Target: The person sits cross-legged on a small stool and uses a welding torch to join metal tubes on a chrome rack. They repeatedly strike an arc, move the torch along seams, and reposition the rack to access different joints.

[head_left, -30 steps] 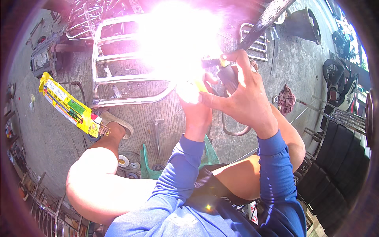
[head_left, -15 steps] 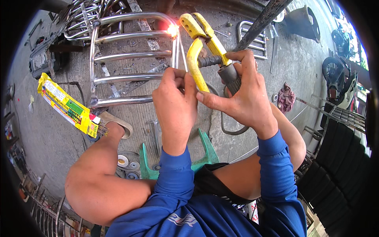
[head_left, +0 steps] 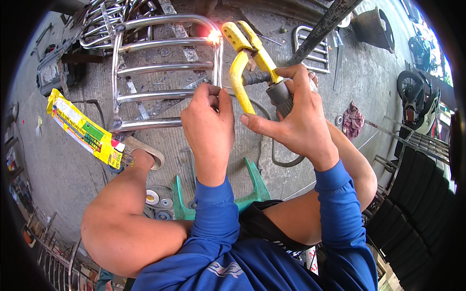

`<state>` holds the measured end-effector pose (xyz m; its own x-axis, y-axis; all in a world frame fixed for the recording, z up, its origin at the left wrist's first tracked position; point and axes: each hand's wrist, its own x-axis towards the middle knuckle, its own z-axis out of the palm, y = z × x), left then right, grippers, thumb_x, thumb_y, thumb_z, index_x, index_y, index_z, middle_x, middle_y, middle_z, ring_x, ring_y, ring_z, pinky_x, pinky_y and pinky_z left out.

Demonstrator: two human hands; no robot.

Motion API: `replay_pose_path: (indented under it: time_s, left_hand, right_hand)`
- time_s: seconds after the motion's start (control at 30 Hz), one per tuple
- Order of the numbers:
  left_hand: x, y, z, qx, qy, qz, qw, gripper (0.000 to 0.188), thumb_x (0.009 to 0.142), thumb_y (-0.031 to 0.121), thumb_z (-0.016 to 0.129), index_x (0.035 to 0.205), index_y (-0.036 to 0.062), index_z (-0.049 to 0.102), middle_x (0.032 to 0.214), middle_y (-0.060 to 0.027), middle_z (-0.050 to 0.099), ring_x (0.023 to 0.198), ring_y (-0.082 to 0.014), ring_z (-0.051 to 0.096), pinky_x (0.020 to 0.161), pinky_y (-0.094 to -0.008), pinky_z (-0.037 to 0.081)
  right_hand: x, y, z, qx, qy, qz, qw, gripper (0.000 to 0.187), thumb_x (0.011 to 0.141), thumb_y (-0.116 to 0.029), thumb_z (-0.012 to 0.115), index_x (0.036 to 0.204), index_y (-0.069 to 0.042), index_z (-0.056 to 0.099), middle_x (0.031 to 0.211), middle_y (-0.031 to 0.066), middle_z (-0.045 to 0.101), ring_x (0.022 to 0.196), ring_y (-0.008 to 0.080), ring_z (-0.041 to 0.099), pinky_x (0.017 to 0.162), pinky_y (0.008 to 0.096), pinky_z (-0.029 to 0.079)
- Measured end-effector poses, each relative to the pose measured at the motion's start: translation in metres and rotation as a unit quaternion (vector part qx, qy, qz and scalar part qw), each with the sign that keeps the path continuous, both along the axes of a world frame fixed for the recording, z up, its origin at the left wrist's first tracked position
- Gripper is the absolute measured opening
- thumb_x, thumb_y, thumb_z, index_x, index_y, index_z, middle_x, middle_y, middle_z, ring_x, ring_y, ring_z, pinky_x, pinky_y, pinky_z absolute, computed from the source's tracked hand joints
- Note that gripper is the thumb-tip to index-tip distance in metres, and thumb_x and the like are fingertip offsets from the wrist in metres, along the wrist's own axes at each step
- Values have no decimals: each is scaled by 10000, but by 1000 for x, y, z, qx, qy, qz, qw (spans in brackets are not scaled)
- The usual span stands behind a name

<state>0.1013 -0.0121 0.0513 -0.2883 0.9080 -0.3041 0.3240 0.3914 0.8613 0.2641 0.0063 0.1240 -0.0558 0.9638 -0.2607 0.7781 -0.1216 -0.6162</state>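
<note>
My right hand (head_left: 302,119) grips the dark ribbed handle of a yellow welding electrode holder (head_left: 236,37), its thumb stretched toward the yellow lever. Beside the holder's head, a bright orange-white glow (head_left: 214,36) burns at the upper right corner of a shiny tubular metal rack (head_left: 165,66). My left hand (head_left: 208,128) is closed in a pinch at the lower end of a thin metal rod (head_left: 221,65). The rod runs up along the rack's right side toward the glow. Whether an electrode sits in the holder's jaws I cannot tell.
At left, a yellow packet (head_left: 82,128) with thin rods poking out leans by my leg. Green stool legs (head_left: 257,180) show between my knees. A cable (head_left: 284,162) loops beneath my right hand. A dark slanted pole (head_left: 320,31) stands beyond; more metal frames (head_left: 94,36) lie at far left.
My left hand has shifted slightly left, and the thin rod now lies closer to the rack's side tube. The holder's head has dipped a little toward me. The glow still burns.
</note>
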Motion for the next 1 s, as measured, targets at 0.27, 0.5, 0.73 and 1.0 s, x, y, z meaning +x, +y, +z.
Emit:
replay_pose_path:
  time_s: [0.27,0.5,0.73,1.0]
  left_hand:
    - [4,0,1,-9,21,-9,1000,152,991,146,686,952,0,673,756,-185,742,697,-377,747,654,-453,552]
    - [1,2,0,-1,29,-30,999,200,1042,165,648,1017,-30,686,745,-142,753,656,-245,748,635,-377,550]
    - [2,2,4,-12,21,-11,1000,170,1009,159,655,967,-4,682,795,-177,756,755,-354,769,697,-446,572]
    - [1,4,2,-6,27,-15,1000,157,1001,153,655,963,2,677,808,-176,761,750,-355,768,704,-445,575]
  right_hand:
    - [0,0,-1,-7,3,-3,1000,951,677,-474,989,1323,23,499,837,160,677,698,225,668,660,367,539]
    - [-3,2,-7,90,-2,48,995,939,678,-466,994,1318,6,494,1041,163,685,909,262,693,798,424,553]
    - [-1,1,-1,8,7,24,1000,864,725,-423,943,1296,19,471,684,160,614,698,357,726,666,442,559]
    - [-1,2,2,-19,11,20,1000,860,723,-399,956,1296,11,462,745,207,655,735,391,739,682,453,570]
